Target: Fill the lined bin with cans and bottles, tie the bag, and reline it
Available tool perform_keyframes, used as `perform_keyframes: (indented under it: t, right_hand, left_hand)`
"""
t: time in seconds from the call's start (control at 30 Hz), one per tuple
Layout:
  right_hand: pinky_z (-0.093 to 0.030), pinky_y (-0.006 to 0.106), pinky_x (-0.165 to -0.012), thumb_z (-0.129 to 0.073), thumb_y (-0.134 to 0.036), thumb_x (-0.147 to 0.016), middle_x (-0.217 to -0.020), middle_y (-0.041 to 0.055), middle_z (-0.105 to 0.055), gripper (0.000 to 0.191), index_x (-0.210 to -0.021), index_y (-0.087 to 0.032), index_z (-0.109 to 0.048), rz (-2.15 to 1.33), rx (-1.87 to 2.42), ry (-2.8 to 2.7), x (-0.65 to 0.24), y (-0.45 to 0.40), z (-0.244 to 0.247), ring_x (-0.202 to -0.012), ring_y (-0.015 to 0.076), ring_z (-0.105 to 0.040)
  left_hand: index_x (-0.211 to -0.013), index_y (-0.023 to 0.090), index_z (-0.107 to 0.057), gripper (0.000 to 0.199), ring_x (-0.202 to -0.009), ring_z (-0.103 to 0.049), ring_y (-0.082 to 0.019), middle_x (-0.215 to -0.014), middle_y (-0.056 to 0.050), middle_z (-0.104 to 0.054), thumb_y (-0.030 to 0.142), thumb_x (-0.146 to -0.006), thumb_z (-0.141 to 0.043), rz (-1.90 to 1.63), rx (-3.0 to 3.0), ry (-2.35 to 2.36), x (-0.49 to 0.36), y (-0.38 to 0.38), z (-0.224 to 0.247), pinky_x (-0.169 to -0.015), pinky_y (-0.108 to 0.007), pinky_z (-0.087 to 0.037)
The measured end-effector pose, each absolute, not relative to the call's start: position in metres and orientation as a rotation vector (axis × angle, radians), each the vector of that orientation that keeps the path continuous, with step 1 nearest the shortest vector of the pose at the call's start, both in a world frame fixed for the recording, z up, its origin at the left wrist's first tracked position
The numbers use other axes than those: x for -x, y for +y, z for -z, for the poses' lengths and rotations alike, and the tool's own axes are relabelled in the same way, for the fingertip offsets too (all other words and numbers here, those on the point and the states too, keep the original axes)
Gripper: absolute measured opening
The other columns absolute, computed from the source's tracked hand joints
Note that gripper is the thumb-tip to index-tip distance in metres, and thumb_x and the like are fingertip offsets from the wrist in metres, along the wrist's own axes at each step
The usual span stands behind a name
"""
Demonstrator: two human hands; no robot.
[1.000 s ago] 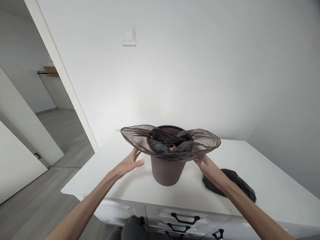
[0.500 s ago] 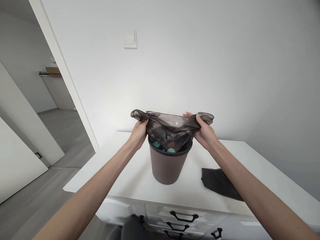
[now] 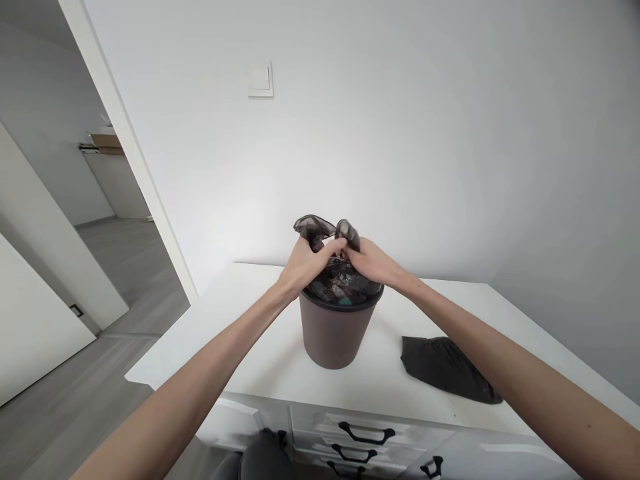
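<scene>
A brown trash can (image 3: pixel 336 337) with a black rim stands upright on the white cabinet top. Inside it sits a thin, see-through black garbage bag (image 3: pixel 345 283), with a bit of green showing through near the rim. My left hand (image 3: pixel 311 260) is closed on the bag's gathered left end, its thumb reaching across to the right. Meeting it above the can, my right hand (image 3: pixel 369 259) grips the other gathered end. The two bunched ends stick up close together. Where the fingers meet, the bag hides part of them.
A folded black plastic bag (image 3: pixel 445 367) lies on the cabinet top (image 3: pixel 260 373), right of the can. Below are drawers with black handles (image 3: pixel 367 433). A white wall with a light switch (image 3: pixel 261 80) rises behind. At left is a doorway with a white door (image 3: pixel 35 320).
Both hands have come inward from the stretched sides of the bag and now meet over the can. The bag's mouth has gone from spread wide to bunched together.
</scene>
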State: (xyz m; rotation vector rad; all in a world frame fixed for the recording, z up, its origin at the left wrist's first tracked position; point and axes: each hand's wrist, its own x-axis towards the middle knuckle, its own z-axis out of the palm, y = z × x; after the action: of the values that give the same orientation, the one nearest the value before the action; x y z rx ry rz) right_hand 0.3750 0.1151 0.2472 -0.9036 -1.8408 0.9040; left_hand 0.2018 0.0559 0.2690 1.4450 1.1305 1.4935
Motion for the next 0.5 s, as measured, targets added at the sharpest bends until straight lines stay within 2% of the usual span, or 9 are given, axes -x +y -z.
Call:
perform_keyframes:
  t: [0.1, 0.17, 0.23, 0.3, 0.37, 0.5]
  right_hand:
    - [-0.048, 0.034, -0.079, -0.065, -0.018, -0.088, -0.088, 0.0056, -0.075, 0.012, -0.077, -0.023, -0.069, -0.769, 0.889, -2.005, -0.367, 0.096, -0.254, -0.088, 0.0259, -0.064]
    - [-0.050, 0.036, -0.085, -0.069, -0.018, -0.085, -0.089, 0.0055, -0.076, 0.007, -0.082, -0.024, -0.072, -0.863, 0.855, -2.026, -0.367, 0.086, -0.260, -0.096, 0.0287, -0.066]
    - [-0.050, 0.035, -0.086, -0.075, -0.028, -0.085, -0.087, 0.0043, -0.073, 0.005, -0.085, -0.024, -0.072, -1.062, 0.834, -2.009, -0.373, 0.080, -0.266, -0.096, 0.0271, -0.066]
    - [-0.050, 0.032, -0.077, -0.078, -0.044, -0.087, -0.079, 0.0019, -0.066, 0.023, -0.084, -0.023, -0.069, -1.292, 0.781, -1.940, -0.382, 0.077, -0.268, -0.084, 0.0214, -0.062]
    - [-0.045, 0.027, -0.067, -0.075, -0.057, -0.089, -0.072, -0.0017, -0.054, 0.038, -0.080, -0.022, -0.063, -1.451, 0.688, -1.849, -0.390, 0.078, -0.266, -0.071, 0.0154, -0.053]
    - [-0.032, 0.023, -0.056, -0.077, -0.064, -0.086, -0.068, -0.0062, -0.039, 0.049, -0.076, -0.022, -0.053, -1.532, 0.637, -1.724, -0.394, 0.086, -0.253, -0.062, 0.0104, -0.036]
  left_hand:
    - [-0.087, 0.020, -0.075, 0.032, -0.095, -0.069, -0.027, -0.090, -0.005, -0.076, 0.043, -0.072, -0.091, -1.382, -1.638, 1.148, -0.202, 0.052, -0.261, -0.083, -0.035, -0.054]
    - [-0.091, 0.020, -0.079, 0.032, -0.106, -0.071, -0.031, -0.100, -0.007, -0.079, 0.046, -0.075, -0.089, -1.388, -1.618, 1.076, -0.201, 0.052, -0.255, -0.090, -0.038, -0.055]
    - [-0.094, 0.019, -0.081, 0.034, -0.110, -0.071, -0.032, -0.104, -0.008, -0.081, 0.048, -0.077, -0.087, -1.457, -1.541, 1.025, -0.201, 0.053, -0.250, -0.093, -0.040, -0.056]
    - [-0.093, 0.018, -0.082, 0.036, -0.108, -0.072, -0.032, -0.102, -0.009, -0.081, 0.049, -0.076, -0.087, -1.513, -1.457, 1.025, -0.200, 0.055, -0.249, -0.093, -0.041, -0.057]
    - [-0.094, 0.018, -0.082, 0.037, -0.108, -0.072, -0.031, -0.104, -0.009, -0.081, 0.051, -0.078, -0.086, -1.525, -1.415, 1.032, -0.201, 0.055, -0.251, -0.094, -0.041, -0.056]
    - [-0.106, 0.021, -0.078, 0.039, -0.107, -0.070, -0.029, -0.105, -0.006, -0.079, 0.054, -0.085, -0.081, -1.529, -1.477, 1.067, -0.203, 0.051, -0.256, -0.094, -0.038, -0.054]
